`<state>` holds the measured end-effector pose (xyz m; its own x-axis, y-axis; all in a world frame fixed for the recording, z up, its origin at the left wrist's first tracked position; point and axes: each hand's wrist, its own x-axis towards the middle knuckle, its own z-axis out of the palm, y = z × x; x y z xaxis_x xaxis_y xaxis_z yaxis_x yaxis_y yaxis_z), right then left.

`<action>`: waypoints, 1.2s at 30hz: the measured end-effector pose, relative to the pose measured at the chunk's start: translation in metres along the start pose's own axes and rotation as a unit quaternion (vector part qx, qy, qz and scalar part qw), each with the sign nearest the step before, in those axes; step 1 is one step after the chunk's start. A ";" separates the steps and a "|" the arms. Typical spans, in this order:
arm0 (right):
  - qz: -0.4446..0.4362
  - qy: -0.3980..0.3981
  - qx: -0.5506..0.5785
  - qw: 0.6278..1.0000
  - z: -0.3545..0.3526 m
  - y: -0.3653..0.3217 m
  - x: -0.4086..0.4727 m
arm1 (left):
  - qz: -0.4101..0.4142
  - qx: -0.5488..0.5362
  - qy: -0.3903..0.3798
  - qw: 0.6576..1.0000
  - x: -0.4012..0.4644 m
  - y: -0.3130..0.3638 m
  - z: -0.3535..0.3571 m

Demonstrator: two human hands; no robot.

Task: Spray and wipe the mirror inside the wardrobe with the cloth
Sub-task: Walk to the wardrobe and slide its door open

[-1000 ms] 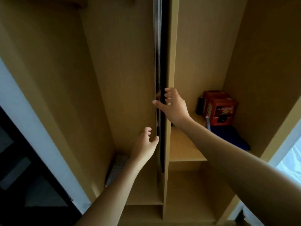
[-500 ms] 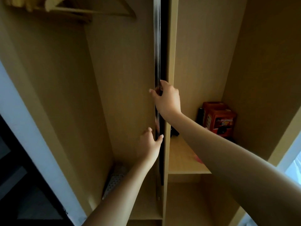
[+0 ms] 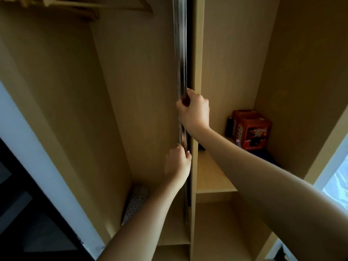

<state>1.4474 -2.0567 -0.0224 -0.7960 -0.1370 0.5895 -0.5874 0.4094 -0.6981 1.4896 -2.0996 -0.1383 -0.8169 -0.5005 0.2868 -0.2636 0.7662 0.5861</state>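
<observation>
The mirror point(image 3: 180, 53) shows only as a thin, shiny metal-edged panel seen edge-on, standing upright against the wardrobe's central divider point(image 3: 196, 53). My right hand point(image 3: 194, 112) grips its edge at mid height, fingers curled round it. My left hand point(image 3: 178, 162) grips the same edge lower down. The mirror's face is hidden from this angle. No cloth and no spray bottle are in view.
A red box point(image 3: 251, 129) with a dark bottle point(image 3: 228, 126) beside it stands on the right shelf point(image 3: 211, 174), above something blue. A perforated grey item point(image 3: 134, 204) lies on the left compartment's floor. Wooden hangers point(image 3: 98, 6) hang at top left. A window point(image 3: 337, 181) is at right.
Both hands have closed on the mirror's edge: the right went from open fingers beside it to a grip higher up, the left rose and took hold below.
</observation>
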 end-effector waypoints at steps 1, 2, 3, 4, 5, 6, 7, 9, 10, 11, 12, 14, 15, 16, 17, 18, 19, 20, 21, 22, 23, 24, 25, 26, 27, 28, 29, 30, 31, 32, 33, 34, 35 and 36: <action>0.003 0.001 0.002 1.000 0.000 -0.001 -0.002 | 0.005 0.000 0.000 1.000 -0.002 -0.001 -0.001; 0.006 0.003 0.004 1.000 -0.001 -0.001 -0.004 | 0.008 0.000 -0.001 1.000 -0.004 -0.001 -0.002; 0.008 0.005 0.006 1.000 -0.001 -0.002 -0.006 | 0.010 0.001 -0.002 1.000 -0.007 -0.002 -0.003; 0.010 0.007 0.010 1.000 -0.002 -0.003 -0.009 | 0.013 0.002 -0.004 1.000 -0.009 -0.003 -0.004; 0.013 0.008 0.016 1.000 -0.002 -0.003 -0.012 | 0.015 0.001 -0.004 1.000 -0.012 -0.003 -0.005; 0.019 0.009 0.022 1.000 -0.003 -0.005 -0.015 | 0.018 0.001 -0.004 1.000 -0.015 -0.004 -0.007; 0.024 0.010 0.026 0.999 -0.003 -0.006 -0.018 | 0.022 0.000 -0.004 1.000 -0.017 -0.004 -0.008; 0.028 0.016 0.028 0.999 -0.005 -0.009 -0.025 | 0.028 -0.001 -0.008 1.000 -0.023 -0.005 -0.011; 0.028 0.021 0.030 0.999 -0.006 -0.010 -0.027 | 0.030 -0.001 -0.007 1.000 -0.026 -0.006 -0.012; 0.027 0.028 0.031 0.999 -0.007 -0.012 -0.031 | 0.033 0.002 -0.006 0.999 -0.029 -0.006 -0.012; 0.024 0.035 0.032 0.999 -0.008 -0.013 -0.034 | 0.037 0.006 -0.003 0.999 -0.032 -0.007 -0.013; 0.014 0.046 0.027 0.998 -0.010 -0.014 -0.040 | 0.045 0.014 0.004 0.999 -0.039 -0.008 -0.013; 0.010 0.050 0.021 0.998 -0.011 -0.016 -0.042 | 0.049 0.016 0.010 0.999 -0.041 -0.008 -0.013; 0.009 0.054 0.015 0.998 -0.011 -0.017 -0.044 | 0.052 0.019 0.013 0.998 -0.045 -0.009 -0.014; 0.008 0.056 0.011 0.998 -0.013 -0.018 -0.047 | 0.052 0.021 0.014 0.998 -0.049 -0.009 -0.015; 0.007 0.058 0.010 0.998 -0.014 -0.019 -0.050 | 0.053 0.022 0.014 0.998 -0.052 -0.009 -0.016; 0.005 0.058 0.010 0.998 -0.016 -0.020 -0.053 | 0.053 0.023 0.014 0.998 -0.056 -0.009 -0.017; 0.004 0.056 0.010 0.998 -0.018 -0.022 -0.056 | 0.052 0.025 0.017 0.998 -0.059 -0.009 -0.017; 0.002 0.053 0.010 0.999 -0.020 -0.023 -0.059 | 0.050 0.028 0.020 0.998 -0.063 -0.008 -0.018; -0.001 0.050 0.012 0.999 -0.023 -0.023 -0.061 | 0.048 0.028 0.024 0.998 -0.067 -0.008 -0.018; -0.004 0.048 0.014 0.999 -0.025 -0.024 -0.064 | 0.046 0.026 0.028 0.998 -0.071 -0.007 -0.019; -0.007 0.045 0.016 0.999 -0.028 -0.024 -0.066 | 0.043 0.026 0.031 0.998 -0.075 -0.006 -0.019; -0.008 0.043 0.017 0.999 -0.030 -0.024 -0.068 | 0.040 0.029 0.032 0.998 -0.079 -0.004 -0.019; -0.010 0.039 0.018 0.999 -0.032 -0.025 -0.071 | 0.036 0.030 0.033 0.998 -0.083 -0.002 -0.019; -0.012 0.034 0.021 0.999 -0.035 -0.025 -0.074 | 0.031 0.028 0.035 0.998 -0.087 -0.001 -0.019; -0.014 0.029 0.024 0.999 -0.038 -0.025 -0.076 | 0.025 0.027 0.038 0.999 -0.091 0.001 -0.019; -0.017 0.026 0.026 0.999 -0.041 -0.025 -0.079 | 0.018 0.028 0.042 0.999 -0.095 0.004 -0.019; -0.020 0.027 0.027 0.999 -0.043 -0.025 -0.081 | 0.012 0.033 0.048 0.998 -0.099 0.005 -0.018; -0.024 0.028 0.030 0.999 -0.046 -0.025 -0.084 | 0.007 0.036 0.054 0.998 -0.103 0.007 -0.018; -0.027 0.026 0.032 0.999 -0.048 -0.025 -0.087 | 0.002 0.037 0.059 0.998 -0.107 0.009 -0.017; -0.031 0.023 0.033 0.999 -0.050 -0.024 -0.089 | -0.003 0.037 0.060 0.998 -0.111 0.011 -0.017; -0.037 0.021 0.034 0.998 -0.052 -0.024 -0.092 | -0.009 0.037 0.062 0.997 -0.115 0.013 -0.017; -0.042 0.021 0.033 0.998 -0.054 -0.024 -0.094 | -0.013 0.038 0.065 0.997 -0.118 0.013 -0.017; -0.046 0.022 0.034 0.998 -0.056 -0.025 -0.097 | -0.018 0.038 0.069 0.997 -0.122 0.014 -0.017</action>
<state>1.5475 -2.0035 -0.0397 -0.7326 -0.1313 0.6678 -0.6670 0.3338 -0.6661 1.5938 -2.0342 -0.1522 -0.7297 -0.5743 0.3711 -0.3338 0.7728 0.5398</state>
